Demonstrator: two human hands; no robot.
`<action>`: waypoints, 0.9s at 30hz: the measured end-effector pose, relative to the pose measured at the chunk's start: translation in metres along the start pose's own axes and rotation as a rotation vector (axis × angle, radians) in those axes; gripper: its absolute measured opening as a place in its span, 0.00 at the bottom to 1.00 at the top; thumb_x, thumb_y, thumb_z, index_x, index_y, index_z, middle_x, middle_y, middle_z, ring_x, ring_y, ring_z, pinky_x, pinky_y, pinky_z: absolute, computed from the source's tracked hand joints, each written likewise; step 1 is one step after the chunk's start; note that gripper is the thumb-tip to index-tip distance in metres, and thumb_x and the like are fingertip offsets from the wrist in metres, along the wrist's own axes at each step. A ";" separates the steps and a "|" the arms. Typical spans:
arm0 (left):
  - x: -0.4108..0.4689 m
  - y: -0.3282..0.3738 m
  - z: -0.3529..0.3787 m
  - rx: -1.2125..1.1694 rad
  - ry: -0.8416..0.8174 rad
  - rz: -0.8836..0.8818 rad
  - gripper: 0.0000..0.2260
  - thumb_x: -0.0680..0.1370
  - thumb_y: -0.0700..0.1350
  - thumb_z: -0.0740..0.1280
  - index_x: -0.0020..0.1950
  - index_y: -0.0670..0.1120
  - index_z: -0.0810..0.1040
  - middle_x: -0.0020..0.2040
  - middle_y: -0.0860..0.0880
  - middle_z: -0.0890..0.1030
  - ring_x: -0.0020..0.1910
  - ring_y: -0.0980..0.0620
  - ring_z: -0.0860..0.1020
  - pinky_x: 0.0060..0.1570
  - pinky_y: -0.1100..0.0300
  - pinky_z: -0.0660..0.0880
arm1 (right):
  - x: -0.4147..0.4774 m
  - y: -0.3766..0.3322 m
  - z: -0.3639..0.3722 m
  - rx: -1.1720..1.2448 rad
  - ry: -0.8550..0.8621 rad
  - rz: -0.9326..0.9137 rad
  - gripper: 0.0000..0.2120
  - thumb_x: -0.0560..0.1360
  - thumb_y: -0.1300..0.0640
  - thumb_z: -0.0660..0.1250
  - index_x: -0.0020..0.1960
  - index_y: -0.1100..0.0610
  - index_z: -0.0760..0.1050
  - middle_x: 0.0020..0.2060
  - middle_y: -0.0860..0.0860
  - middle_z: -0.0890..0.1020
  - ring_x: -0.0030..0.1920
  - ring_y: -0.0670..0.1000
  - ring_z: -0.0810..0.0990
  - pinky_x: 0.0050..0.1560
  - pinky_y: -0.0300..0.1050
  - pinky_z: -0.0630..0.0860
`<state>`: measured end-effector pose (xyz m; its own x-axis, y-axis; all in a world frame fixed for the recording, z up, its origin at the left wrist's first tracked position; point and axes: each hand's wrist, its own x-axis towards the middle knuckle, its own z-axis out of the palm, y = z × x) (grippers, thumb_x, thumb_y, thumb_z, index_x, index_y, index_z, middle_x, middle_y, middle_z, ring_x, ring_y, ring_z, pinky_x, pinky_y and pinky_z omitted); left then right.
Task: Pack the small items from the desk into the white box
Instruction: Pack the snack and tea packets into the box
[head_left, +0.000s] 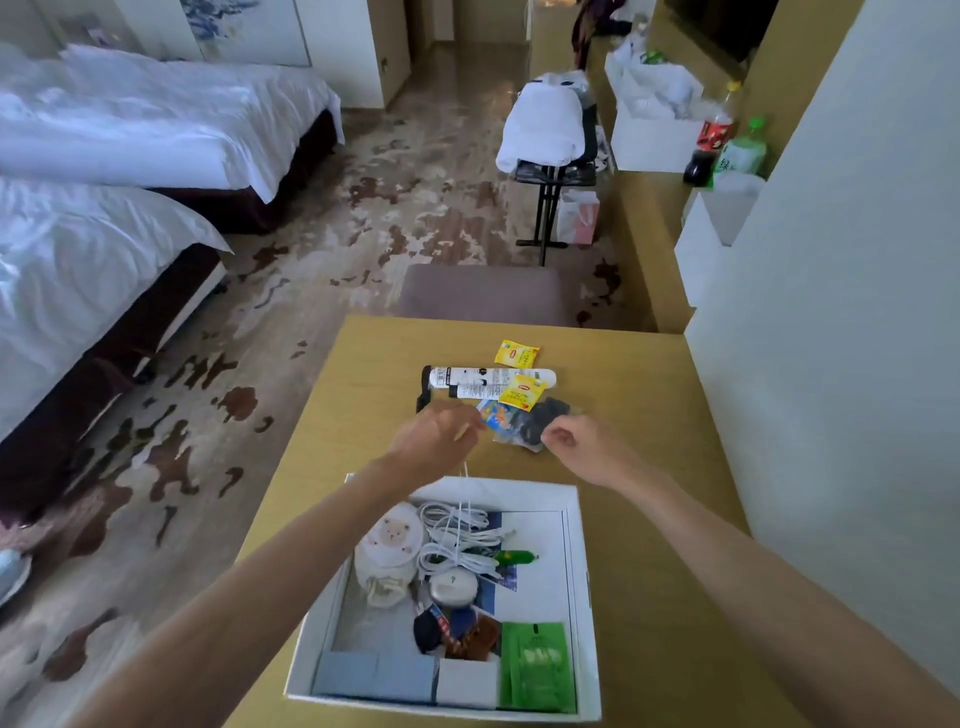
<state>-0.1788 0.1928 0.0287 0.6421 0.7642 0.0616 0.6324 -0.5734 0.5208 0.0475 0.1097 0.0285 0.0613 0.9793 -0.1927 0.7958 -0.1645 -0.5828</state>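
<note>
The white box (577, 571) stands open at the desk's near edge. It holds a bear pouch (390, 540), coiled white cables (457, 543), a silver case (453, 584), green sachets (540, 665) and other small things. Beyond it on the desk lie two white tubes (493, 376), two yellow tea bags (516, 353), a blue packet (496, 415) and a clear bag of dark items (548, 418). My left hand (436, 436) is closed above the box's far rim, and thin white cords (465, 493) hang from it into the box. My right hand (571, 441) is curled at the clear bag's edge.
A padded chair (483, 293) is tucked against the desk's far edge. A wall (831, 364) runs close along the right side. Two beds (104, 234) stand left across patterned carpet. Drink bottles (717, 135) and white boxes sit on the far counter.
</note>
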 end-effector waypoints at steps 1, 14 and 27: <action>0.014 -0.006 0.005 -0.001 -0.032 -0.003 0.10 0.78 0.42 0.61 0.53 0.46 0.81 0.53 0.47 0.82 0.50 0.47 0.80 0.50 0.49 0.78 | 0.011 0.004 0.003 0.002 -0.007 0.032 0.11 0.80 0.52 0.61 0.54 0.55 0.80 0.49 0.49 0.83 0.47 0.50 0.81 0.50 0.53 0.79; 0.159 -0.095 0.055 0.129 -0.173 -0.150 0.11 0.79 0.46 0.58 0.57 0.49 0.78 0.62 0.49 0.74 0.62 0.50 0.70 0.50 0.54 0.71 | 0.180 0.035 0.040 -0.040 0.184 0.475 0.24 0.72 0.39 0.67 0.55 0.58 0.75 0.51 0.54 0.80 0.53 0.57 0.78 0.48 0.49 0.74; 0.291 -0.110 0.107 0.313 -0.367 0.016 0.18 0.82 0.45 0.57 0.71 0.45 0.64 0.72 0.46 0.65 0.69 0.44 0.63 0.61 0.41 0.68 | 0.178 0.076 0.049 0.377 0.309 0.483 0.03 0.73 0.56 0.68 0.42 0.49 0.78 0.33 0.41 0.79 0.34 0.41 0.76 0.33 0.29 0.67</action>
<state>-0.0148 0.4463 -0.1016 0.7277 0.6322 -0.2661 0.6851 -0.6888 0.2371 0.0893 0.2659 -0.0891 0.5703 0.7654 -0.2981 0.3757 -0.5658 -0.7339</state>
